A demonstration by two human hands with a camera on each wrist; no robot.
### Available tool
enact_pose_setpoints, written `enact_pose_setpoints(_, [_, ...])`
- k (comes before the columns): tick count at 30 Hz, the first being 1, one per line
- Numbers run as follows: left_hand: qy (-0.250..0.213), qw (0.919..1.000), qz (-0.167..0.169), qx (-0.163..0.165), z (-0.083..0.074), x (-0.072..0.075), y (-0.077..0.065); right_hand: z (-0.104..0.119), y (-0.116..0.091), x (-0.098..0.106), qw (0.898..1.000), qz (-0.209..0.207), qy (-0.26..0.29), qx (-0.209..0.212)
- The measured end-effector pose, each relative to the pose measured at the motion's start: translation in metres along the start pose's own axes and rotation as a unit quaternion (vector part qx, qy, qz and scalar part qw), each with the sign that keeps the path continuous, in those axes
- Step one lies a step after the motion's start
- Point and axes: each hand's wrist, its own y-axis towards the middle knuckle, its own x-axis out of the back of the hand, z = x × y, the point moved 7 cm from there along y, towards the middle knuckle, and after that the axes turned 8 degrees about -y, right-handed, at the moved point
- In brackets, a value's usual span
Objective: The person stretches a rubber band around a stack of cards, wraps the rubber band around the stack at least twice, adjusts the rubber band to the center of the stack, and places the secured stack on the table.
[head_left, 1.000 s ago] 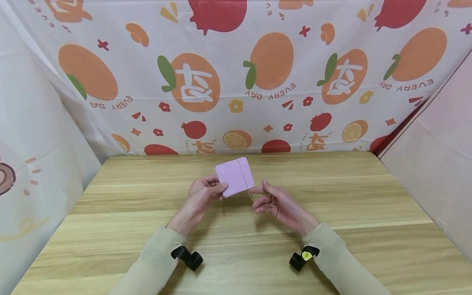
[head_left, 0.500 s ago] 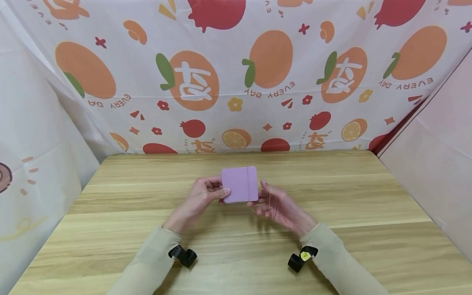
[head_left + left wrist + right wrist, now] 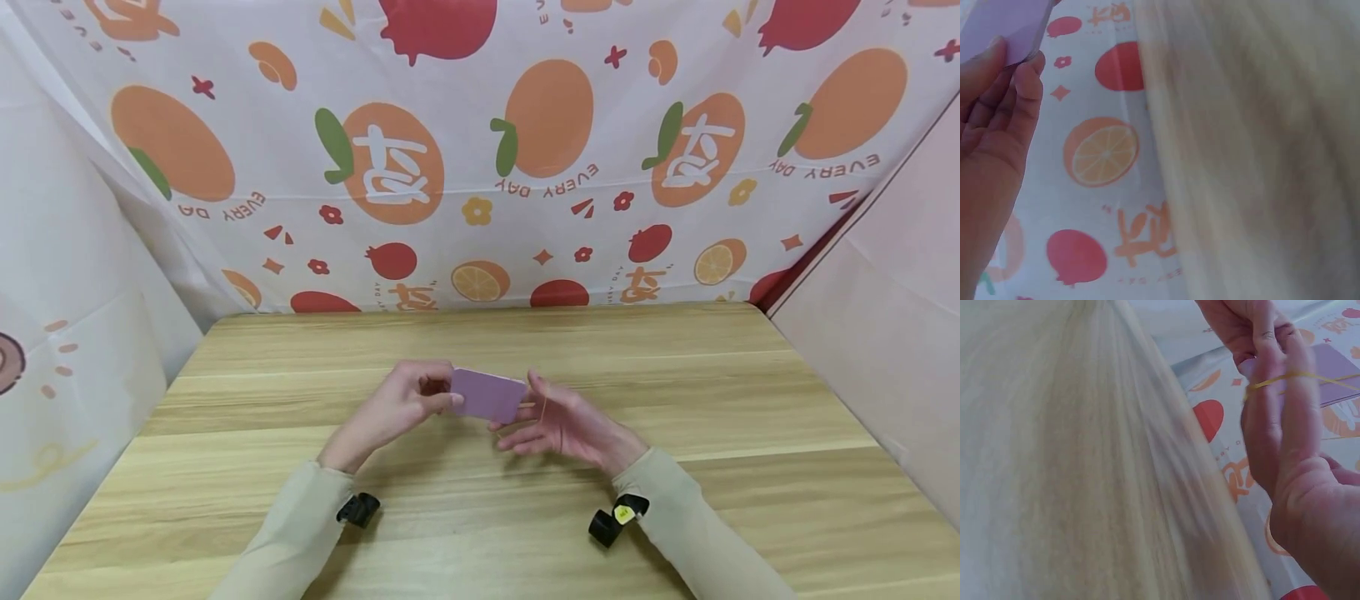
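Observation:
My left hand [image 3: 393, 408] pinches the left end of a thin stack of light-purple cards [image 3: 486, 396] with rounded corners, thumb on the near face. The stack is held above the table, tilted. Close to its right end is my right hand [image 3: 573, 429], its fingers spread and mostly straight. A thin yellowish rubber band [image 3: 1300, 374] loops across these fingers and stretches towards the purple cards [image 3: 1334, 365] in the right wrist view. Whether the band passes round the stack is hard to tell. Some right fingertips lie behind the lower right corner, and contact there is unclear.
A light wood-grain table [image 3: 480, 517] lies beneath both hands. Behind its far edge hangs a white cloth [image 3: 480, 150] printed with fruit; pale cloth also stands at both sides. A black camera mount sits on each wrist, the right one [image 3: 618, 518] bearing a yellow sticker.
The card stack has tipped from facing me broadly to a narrower, foreshortened view. My left wrist has turned along with it. The fingers of my right hand have spread slightly, still carrying the rubber band.

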Motion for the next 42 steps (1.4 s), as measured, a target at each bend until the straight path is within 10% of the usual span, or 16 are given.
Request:
enact_pose_setpoints(18, [0.173,0.9736,-0.014,-0.148,-0.028,-0.016,0.001,-0.001,0.005,-0.003,0.991,-0.137,-0.001,-0.010])
enact_pose_setpoints(42, [0.096,0.9880,-0.111,-0.048,-0.013,-0.010,0.005,-0.008,0.005,0.001,0.956,-0.280,0.083,0.025])
